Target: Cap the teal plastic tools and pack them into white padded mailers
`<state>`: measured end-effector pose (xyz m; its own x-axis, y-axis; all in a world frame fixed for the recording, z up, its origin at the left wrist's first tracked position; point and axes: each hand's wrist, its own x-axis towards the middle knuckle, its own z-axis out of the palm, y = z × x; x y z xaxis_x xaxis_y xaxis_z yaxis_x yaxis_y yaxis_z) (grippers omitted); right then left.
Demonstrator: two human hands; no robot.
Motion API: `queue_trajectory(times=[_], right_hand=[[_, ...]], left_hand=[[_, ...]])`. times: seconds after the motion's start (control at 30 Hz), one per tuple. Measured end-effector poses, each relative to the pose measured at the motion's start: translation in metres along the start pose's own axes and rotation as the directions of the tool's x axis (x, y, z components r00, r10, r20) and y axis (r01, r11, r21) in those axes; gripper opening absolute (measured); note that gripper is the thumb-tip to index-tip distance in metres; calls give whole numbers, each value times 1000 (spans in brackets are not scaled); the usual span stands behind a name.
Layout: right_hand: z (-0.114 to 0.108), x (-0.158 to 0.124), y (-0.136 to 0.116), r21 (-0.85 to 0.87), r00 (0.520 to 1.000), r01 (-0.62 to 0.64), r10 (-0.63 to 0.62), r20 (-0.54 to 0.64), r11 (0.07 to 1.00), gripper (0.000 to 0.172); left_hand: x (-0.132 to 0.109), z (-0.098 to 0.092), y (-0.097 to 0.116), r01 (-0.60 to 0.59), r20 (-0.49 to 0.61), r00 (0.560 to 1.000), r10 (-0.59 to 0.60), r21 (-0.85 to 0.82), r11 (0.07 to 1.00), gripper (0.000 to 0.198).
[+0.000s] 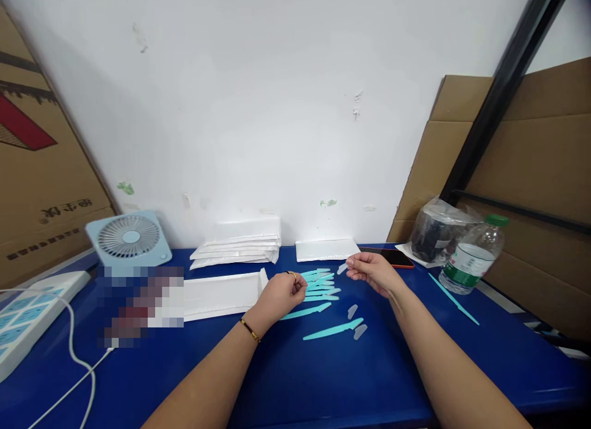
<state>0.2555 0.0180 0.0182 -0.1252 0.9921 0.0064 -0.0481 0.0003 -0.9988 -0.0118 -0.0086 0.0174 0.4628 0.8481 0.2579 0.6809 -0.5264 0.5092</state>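
Observation:
My right hand (372, 272) pinches a small translucent blade cap (342, 268) between thumb and fingertips, above the blue table. To its left, my left hand (289, 290) is closed, its fingertips on a teal eyebrow razor (323, 281) that slants over a pile of similar razors (322, 297). The razor's handle end is hidden by the fingers. One more razor (307, 311) lies just in front of the pile. Nearer me lies another razor (333, 329), with a loose cap (360, 332) against its tip and a second cap (352, 311) behind.
An open white box (217, 296) lies left of my left hand. Behind are stacked white boxes (237, 244), a flat white box (327, 250) and a phone (392, 258). A bottle (473, 256) and a lone razor (454, 298) are right; a fan (129, 238) and power strip (37, 315) left.

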Motion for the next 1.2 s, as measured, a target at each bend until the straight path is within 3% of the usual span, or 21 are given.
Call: queue_trajectory(times=[0.1, 0.43, 0.83, 1.03, 1.2], right_hand=[[5, 0, 1, 52, 1000, 1, -2, 17, 999, 28], [6, -7, -6, -35, 995, 98, -97, 13, 995, 34], [18, -9, -1, -132, 935, 351, -340, 97, 927, 26], [22, -12, -3, -156, 929, 360, -338, 150, 920, 21], [31, -12, 0, -206, 923, 362, -319, 216, 909, 21]], left_hand=[[0, 1, -1, -9, -23, 1000, 9, -19, 1000, 16], [-1, 3, -8, 60, -82, 994, -71, -138, 989, 16], [0, 2, -14, 122, -74, 987, -145, -257, 959, 15], [0, 3, -13, 118, -69, 988, -140, -264, 957, 14], [0, 6, -11, 44, -10, 999, -49, -293, 955, 20]])
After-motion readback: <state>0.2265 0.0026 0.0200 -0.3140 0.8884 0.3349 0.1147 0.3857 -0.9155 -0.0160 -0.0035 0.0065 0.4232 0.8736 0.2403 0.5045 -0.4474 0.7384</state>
